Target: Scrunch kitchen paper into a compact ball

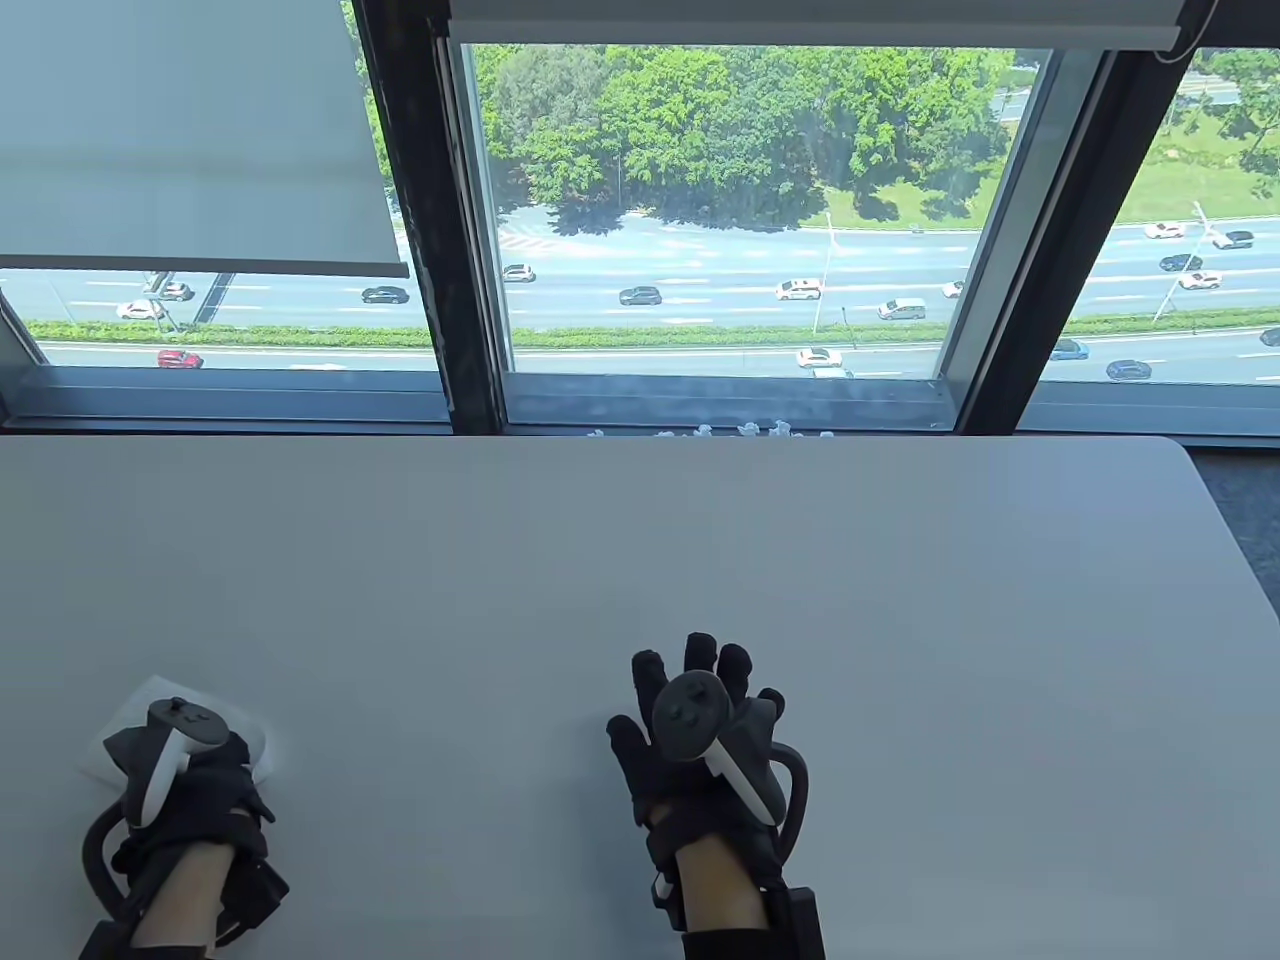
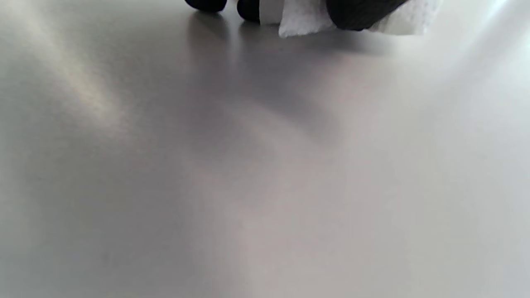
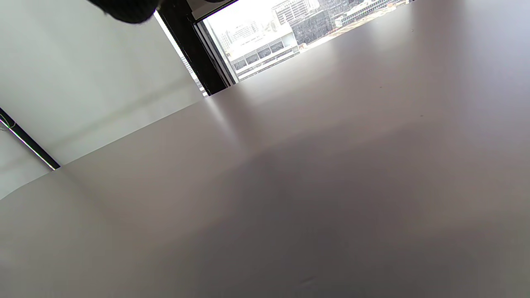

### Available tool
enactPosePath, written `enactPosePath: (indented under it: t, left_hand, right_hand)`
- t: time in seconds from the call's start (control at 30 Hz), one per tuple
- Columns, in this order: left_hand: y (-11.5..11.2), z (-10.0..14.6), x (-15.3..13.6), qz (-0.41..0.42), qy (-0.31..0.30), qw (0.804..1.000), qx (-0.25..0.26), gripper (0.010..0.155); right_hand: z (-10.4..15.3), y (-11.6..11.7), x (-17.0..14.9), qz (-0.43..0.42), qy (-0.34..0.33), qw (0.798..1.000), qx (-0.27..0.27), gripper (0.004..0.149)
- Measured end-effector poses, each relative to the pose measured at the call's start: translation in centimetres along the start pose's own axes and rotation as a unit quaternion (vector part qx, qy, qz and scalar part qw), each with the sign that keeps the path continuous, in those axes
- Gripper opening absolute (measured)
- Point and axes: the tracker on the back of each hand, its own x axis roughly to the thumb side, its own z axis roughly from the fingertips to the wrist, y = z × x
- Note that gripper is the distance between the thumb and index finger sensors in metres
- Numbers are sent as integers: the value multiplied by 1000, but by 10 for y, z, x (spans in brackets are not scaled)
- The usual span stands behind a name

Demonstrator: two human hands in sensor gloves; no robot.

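Note:
A white sheet of kitchen paper [image 1: 135, 705] lies at the near left of the white table [image 1: 640, 560], mostly covered by my left hand [image 1: 200, 775]. My left hand rests on it with fingers curled down. In the left wrist view the dark fingertips [image 2: 356, 16] pinch bunched white paper [image 2: 306, 18] just above the table top. My right hand [image 1: 695, 690] is near the table's front middle, fingers spread, holding nothing, well to the right of the paper. Only one dark fingertip [image 3: 124, 10] of it shows in the right wrist view.
A large window stands just beyond the table's far edge. Several small white scraps [image 1: 700, 432] lie along that edge. The table's rounded far-right corner [image 1: 1185, 450] drops off to dark floor.

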Motion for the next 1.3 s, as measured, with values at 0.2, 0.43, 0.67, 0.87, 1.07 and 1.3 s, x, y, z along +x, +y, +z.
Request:
enactPosePath:
  t: [0.2,0.43,0.67,0.87,1.07,1.3]
  left_hand:
    - [19,87,54,120,-385,915,6,43]
    - [-13,171,82,145,-624,768,-6,43]
    - [-32,184,87,96,-635,766,18,46]
    - [-39,183,88,90,-621,778,36,59]
    - [-37,187,85,79,-624,774,73,112]
    - [-39,185,86,86,-626,773,54,96]
  right_hand:
    - [4,-7,4,-75,-32,997,4,74]
    - [12,13,39,-398,-247,845,259,109]
    - [18,28,58,-416,-232,828,297,79]
    - [17,24,54,-425,-208,842,259,57]
    - [13,28,49,-462,-180,823,276,31]
    - [18,32,63,-429,-228,815,315,31]
